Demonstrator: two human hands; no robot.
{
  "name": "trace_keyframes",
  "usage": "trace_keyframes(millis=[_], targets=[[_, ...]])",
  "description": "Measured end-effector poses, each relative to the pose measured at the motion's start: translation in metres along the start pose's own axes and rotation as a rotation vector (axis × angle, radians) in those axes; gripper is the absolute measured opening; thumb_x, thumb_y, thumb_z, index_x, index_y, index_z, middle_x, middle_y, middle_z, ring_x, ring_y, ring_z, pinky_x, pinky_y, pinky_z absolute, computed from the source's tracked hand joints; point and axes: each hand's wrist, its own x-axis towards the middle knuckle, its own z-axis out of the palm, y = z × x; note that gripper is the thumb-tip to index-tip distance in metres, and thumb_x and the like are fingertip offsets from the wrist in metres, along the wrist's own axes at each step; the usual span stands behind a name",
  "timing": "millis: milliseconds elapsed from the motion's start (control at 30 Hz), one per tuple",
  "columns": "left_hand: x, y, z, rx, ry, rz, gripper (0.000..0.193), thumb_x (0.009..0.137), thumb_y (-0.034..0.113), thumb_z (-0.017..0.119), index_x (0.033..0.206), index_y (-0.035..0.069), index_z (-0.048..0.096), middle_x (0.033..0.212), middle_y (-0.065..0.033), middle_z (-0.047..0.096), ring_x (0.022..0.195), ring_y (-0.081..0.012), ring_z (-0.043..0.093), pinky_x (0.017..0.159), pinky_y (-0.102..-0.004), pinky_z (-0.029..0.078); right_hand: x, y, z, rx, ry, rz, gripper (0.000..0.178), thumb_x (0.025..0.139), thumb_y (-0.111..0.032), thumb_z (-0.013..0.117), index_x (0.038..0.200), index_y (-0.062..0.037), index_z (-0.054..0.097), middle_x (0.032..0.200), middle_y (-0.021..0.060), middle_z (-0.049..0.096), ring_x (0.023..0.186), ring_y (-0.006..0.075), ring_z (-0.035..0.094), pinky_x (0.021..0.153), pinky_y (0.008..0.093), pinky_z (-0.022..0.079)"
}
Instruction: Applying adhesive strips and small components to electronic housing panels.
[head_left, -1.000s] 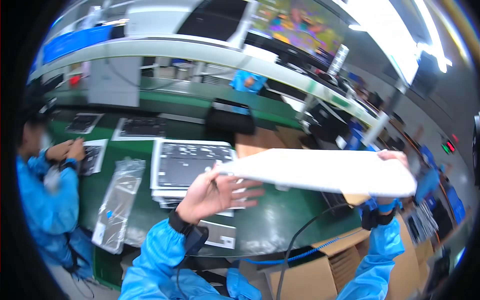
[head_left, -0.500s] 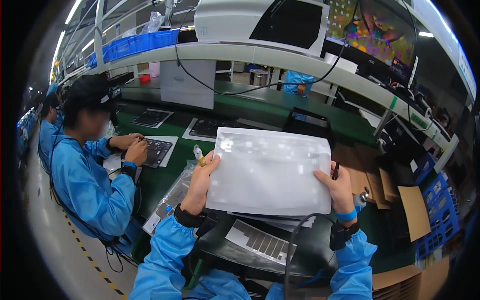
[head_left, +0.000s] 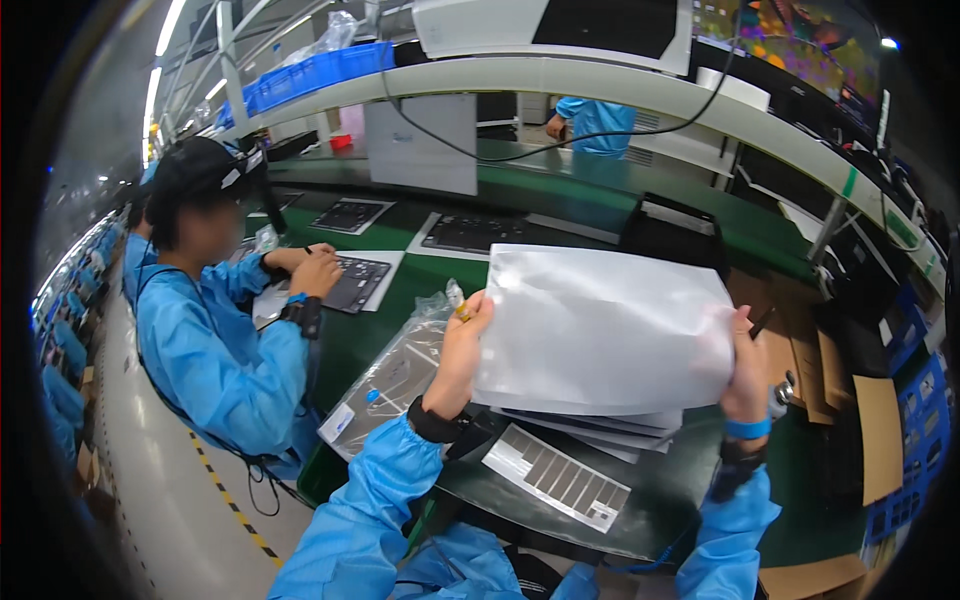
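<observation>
My left hand and right hand pinch opposite sides of a white sheet, raised over a paper stack whose top it hides. One second earlier, my left hand was spread open; the sheet now appears controlled from both sides. Nearer me: a strip panel; leftward: a clear bag, then a co-worker.

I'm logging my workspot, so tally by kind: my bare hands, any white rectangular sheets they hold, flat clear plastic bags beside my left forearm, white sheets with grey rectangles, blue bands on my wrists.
Bare hands, left hand and right hand: 2
White rectangular sheet: 1
Clear plastic bag: 1
White sheet with grey rectangles: 1
Blue band: 1
Total: 6
</observation>
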Motion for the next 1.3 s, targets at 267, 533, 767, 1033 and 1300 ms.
trace_keyframes(millis=[267,533,767,1033,1300], targets=[[0.013,0.007,-0.002,-0.035,-0.085,-0.089,0.033,0.106,0.021,0.046,0.130,0.001,0.057,0.114,-0.0044,0.067,0.101,-0.0102,0.064,0.088,-0.0253,0.050,0.009,0.001,-0.013,-0.291,-0.183,0.059,0.014,0.095,-0.011,0.064,0.105,-0.0045,0.058,0.078,-0.0053,0.061,0.061,-0.0025,0.045,0.051,0.0160,0.030],[0.011,-0.003,0.009,0.196,-0.045,-0.037,0.039,0.107,0.030,0.046,0.132,0.002,0.056,0.112,-0.0052,0.067,0.096,-0.0126,0.066,0.083,-0.0248,0.051,0.006,0.002,-0.014,-0.312,-0.242,-0.061,0.029,0.088,-0.011,0.067,0.111,0.0063,0.062,0.093,0.0059,0.068,0.081,0.0091,0.060,0.074,0.0259,0.049],[-0.008,0.019,0.014,0.476,-0.153,-0.146,0.055,0.104,0.047,0.047,0.092,-0.005,0.059,0.064,-0.0114,0.066,0.032,-0.0130,0.048,0.032,-0.0264,0.035,0.013,0.013,-0.039,-0.309,0.047,-0.067,0.025,0.092,-0.014,0.066,0.103,0.0074,0.062,0.089,0.0039,0.065,0.082,0.0090,0.059,0.074,0.0249,0.049],[-0.015,0.018,-0.034,0.811,-0.091,-0.012,0.030,0.106,0.021,0.042,0.105,-0.004,0.059,0.059,-0.0105,0.064,0.052,-0.0201,0.063,0.055,-0.0340,0.046,-0.036,-0.102,-0.192,-0.321,0.307,-0.053,0.029,0.096,-0.019,0.064,0.114,0.0035,0.064,0.097,0.0076,0.070,0.081,0.0126,0.068,0.074,0.0242,0.054],[-0.010,-0.004,-0.023,0.714,-0.149,-0.151,0.026,0.103,0.016,0.047,0.117,-0.003,0.056,0.074,-0.0156,0.065,0.058,-0.0213,0.063,0.058,-0.0352,0.047,0.024,-0.011,-0.024,-0.358,0.045,0.115,0.028,0.090,-0.030,0.074,0.091,-0.0025,0.069,0.081,-0.0017,0.061,0.072,0.0078,0.054,0.063,0.0254,0.042]])
